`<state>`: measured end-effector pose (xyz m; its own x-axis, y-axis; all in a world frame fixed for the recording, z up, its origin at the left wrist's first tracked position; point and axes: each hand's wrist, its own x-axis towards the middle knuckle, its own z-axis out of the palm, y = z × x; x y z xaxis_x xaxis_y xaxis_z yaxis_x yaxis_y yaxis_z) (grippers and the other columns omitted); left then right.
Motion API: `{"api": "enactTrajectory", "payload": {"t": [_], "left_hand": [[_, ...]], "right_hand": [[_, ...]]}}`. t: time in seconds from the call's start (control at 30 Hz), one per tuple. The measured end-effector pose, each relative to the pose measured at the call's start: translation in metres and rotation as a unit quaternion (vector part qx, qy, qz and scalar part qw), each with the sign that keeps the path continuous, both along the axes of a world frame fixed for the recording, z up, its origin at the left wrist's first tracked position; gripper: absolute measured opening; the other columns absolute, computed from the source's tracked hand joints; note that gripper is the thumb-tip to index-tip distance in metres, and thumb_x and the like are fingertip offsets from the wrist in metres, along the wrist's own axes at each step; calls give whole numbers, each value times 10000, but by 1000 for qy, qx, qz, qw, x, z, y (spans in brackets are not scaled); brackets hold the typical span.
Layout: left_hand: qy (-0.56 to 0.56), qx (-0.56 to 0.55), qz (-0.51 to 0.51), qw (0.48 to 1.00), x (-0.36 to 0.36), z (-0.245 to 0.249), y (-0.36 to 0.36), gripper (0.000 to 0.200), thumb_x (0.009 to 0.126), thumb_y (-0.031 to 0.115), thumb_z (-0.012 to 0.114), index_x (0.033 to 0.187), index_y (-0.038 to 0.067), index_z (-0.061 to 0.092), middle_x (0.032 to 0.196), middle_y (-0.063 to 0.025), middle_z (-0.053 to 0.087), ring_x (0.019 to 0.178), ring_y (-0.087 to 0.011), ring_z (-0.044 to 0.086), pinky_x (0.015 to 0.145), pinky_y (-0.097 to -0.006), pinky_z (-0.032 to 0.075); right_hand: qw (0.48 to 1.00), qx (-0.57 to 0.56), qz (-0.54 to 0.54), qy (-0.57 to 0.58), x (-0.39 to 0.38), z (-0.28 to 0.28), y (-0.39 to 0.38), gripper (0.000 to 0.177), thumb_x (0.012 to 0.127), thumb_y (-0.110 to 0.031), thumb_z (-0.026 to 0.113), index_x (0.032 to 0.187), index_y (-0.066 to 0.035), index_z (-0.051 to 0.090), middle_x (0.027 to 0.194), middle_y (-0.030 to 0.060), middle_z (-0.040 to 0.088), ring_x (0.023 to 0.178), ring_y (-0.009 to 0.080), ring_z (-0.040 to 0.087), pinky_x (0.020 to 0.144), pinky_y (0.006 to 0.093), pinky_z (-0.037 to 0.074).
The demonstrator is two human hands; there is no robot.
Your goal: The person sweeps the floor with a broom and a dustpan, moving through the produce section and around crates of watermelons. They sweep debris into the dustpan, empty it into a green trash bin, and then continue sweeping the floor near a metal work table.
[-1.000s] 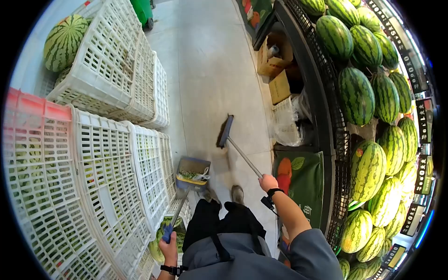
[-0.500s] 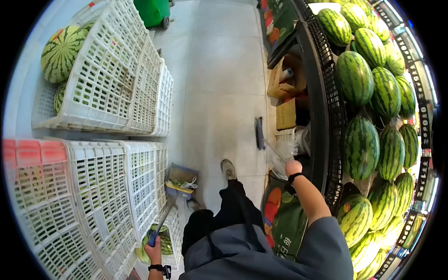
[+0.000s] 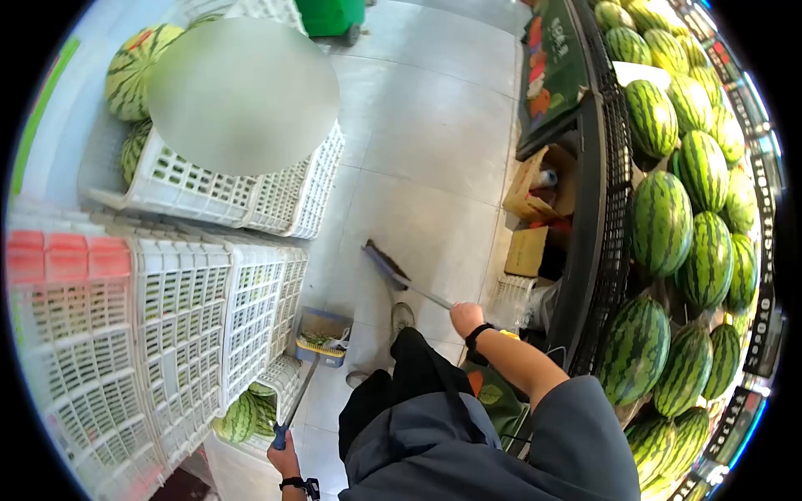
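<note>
My right hand [image 3: 466,318] is wrapped around the handle of a broom [image 3: 386,264]. The broom's dark bristled head is on the grey tiled floor ahead of my foot. My left hand [image 3: 284,455] grips the dark handle end of a long-handled dustpan [image 3: 330,316]. Green scraps and pale bits lie inside the dustpan, which rests on the floor beside the white crates. Both wrists wear black bands. A gap of floor separates the broom head from the dustpan.
White plastic crates [image 3: 180,301] are stacked on the left, some holding watermelons [image 3: 238,417]. On the right, a black-edged display shelf [image 3: 614,225] bears many watermelons, with cardboard boxes [image 3: 526,250] below. A green wheeled bin [image 3: 330,17] stands ahead. A blurred oval covers part of the upper left.
My right hand and the broom have swung left, from beside the shelf to the middle of the floor. My left hand still holds the dustpan. The view has turned somewhat.
</note>
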<state>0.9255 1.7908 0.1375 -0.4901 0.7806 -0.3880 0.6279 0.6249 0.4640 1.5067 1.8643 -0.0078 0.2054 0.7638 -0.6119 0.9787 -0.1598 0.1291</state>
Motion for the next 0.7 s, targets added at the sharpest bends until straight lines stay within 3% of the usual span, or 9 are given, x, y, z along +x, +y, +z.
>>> {"api": "enactTrajectory", "payload": {"t": [0.13,0.17,0.27,0.47,0.63,0.7], "left_hand": [[37,-25,6,999,5,-1,-16,341,830,291,739,847,-49,720,693,-130,694,594,-186,637,606,-338,493],[19,18,29,999,6,-4,-20,347,807,300,758,815,-45,721,677,-144,689,591,-218,653,608,-347,500],[41,-30,37,998,-9,-14,-38,340,796,291,771,845,-41,724,711,-120,701,623,-200,650,637,-353,506],[94,-40,51,993,-18,-33,-62,448,719,419,796,667,-10,680,608,-178,641,568,-347,635,578,-439,491],[109,-58,64,990,-19,-36,-63,442,712,404,796,619,0,640,548,-165,597,515,-354,585,541,-433,468],[117,-47,63,990,-19,-43,-68,440,713,368,798,570,7,592,495,-135,548,451,-319,530,495,-414,434]], "right_hand": [[998,6,63,21,-23,6,38,180,861,-155,551,817,-125,723,851,78,717,795,256,706,626,382,565],[997,5,73,16,-16,8,50,178,860,-160,553,818,-130,724,853,77,718,798,256,706,630,384,565],[993,33,112,-14,18,31,91,161,847,-169,566,819,-151,724,857,67,719,816,255,704,646,395,566],[968,88,198,-127,63,55,215,164,832,-156,585,779,-129,738,816,81,720,769,246,708,610,348,562],[960,68,157,-222,31,1,320,146,823,-137,608,845,-135,753,886,57,727,810,236,709,571,396,572],[959,47,147,-237,8,-29,351,177,833,-130,601,906,-140,761,919,40,727,836,254,710,528,460,574]]}}
